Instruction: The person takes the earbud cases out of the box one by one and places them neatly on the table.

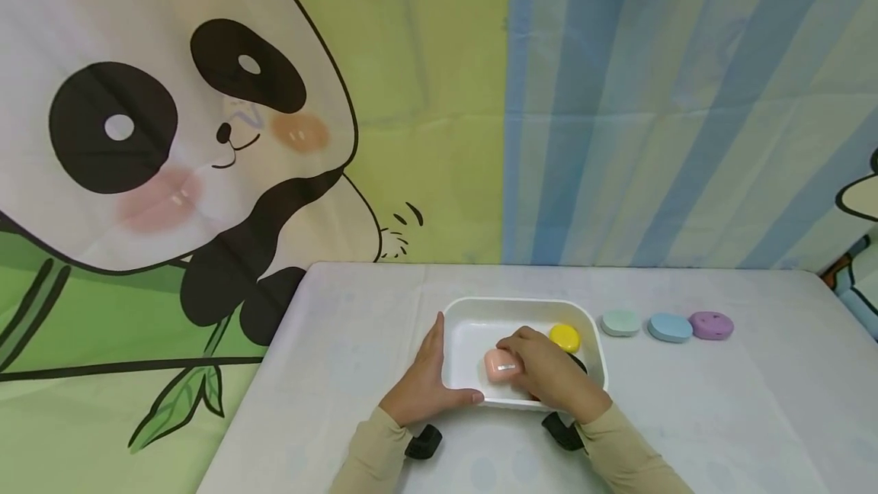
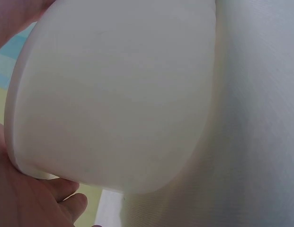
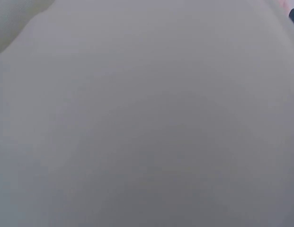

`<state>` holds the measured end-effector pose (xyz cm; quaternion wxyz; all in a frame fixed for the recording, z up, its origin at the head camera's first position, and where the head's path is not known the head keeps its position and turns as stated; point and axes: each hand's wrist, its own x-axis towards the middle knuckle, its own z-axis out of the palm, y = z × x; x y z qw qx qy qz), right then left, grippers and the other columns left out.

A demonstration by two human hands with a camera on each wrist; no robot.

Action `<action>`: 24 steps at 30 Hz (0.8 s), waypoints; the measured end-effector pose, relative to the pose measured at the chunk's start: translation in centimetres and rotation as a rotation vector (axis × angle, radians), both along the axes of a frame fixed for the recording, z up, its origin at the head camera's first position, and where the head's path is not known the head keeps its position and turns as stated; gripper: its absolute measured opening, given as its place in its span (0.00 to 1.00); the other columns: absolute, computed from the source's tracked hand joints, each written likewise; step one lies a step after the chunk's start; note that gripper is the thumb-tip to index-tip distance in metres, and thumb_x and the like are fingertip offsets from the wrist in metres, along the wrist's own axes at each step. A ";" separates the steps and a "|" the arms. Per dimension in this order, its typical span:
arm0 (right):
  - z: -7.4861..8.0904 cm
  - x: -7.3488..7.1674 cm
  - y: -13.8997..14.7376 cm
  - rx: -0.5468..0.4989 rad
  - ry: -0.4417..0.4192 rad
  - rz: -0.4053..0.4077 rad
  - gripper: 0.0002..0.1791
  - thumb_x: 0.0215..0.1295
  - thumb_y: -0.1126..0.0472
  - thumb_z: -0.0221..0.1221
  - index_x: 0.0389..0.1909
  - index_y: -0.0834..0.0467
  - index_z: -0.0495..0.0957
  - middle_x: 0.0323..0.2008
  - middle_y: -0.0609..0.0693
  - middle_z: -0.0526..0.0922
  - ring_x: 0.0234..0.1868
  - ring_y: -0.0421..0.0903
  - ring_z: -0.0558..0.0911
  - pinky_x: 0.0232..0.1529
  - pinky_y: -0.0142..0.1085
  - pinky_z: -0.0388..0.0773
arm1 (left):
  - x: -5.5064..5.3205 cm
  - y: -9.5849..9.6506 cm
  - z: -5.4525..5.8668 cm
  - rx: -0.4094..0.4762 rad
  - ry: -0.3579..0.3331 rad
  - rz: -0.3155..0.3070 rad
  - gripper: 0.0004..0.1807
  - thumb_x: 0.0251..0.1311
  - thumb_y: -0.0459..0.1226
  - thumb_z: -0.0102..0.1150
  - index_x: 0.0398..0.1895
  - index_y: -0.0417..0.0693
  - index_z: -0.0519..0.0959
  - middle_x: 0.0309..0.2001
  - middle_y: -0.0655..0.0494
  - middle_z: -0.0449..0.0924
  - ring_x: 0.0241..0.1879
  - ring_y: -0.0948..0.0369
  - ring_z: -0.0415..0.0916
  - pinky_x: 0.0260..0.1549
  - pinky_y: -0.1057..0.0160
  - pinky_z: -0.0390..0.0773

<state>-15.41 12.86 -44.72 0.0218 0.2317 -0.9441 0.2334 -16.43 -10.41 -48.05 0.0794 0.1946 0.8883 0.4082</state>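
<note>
A white rectangular tray (image 1: pixel 466 309) stands on the table. My left hand (image 1: pixel 428 380) holds its left end, thumb along the near rim and fingers up the left wall; the left wrist view shows fingertips (image 2: pixel 73 205) at the tray's outer wall (image 2: pixel 113 94). Inside the tray my right hand (image 1: pixel 549 372) grips a small pink rounded block (image 1: pixel 501 366) with a pale label. Beyond the right hand lies a yellow rounded piece (image 1: pixel 565 338). A dark piece (image 1: pixel 580 363) is mostly hidden by that hand. The right wrist view is filled by a pale blurred surface.
To the right of the tray, in a row, lie a mint oval piece (image 1: pixel 620 323), a blue one (image 1: pixel 669 328) and a purple one (image 1: pixel 711 325). The white-covered table (image 1: pixel 686 418) meets a printed panda cloth (image 1: pixel 411 97) at its back edge.
</note>
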 end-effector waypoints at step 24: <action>1.7 1.2 2.5 -0.109 0.137 -0.087 0.25 0.48 0.63 0.70 0.50 0.60 0.78 0.43 0.46 0.76 0.42 0.41 0.75 0.41 0.36 0.75 | -0.1 -0.1 0.0 0.033 -0.019 0.004 0.72 0.33 0.63 0.70 0.71 0.64 0.25 0.73 0.57 0.33 0.70 0.58 0.39 0.62 0.47 0.54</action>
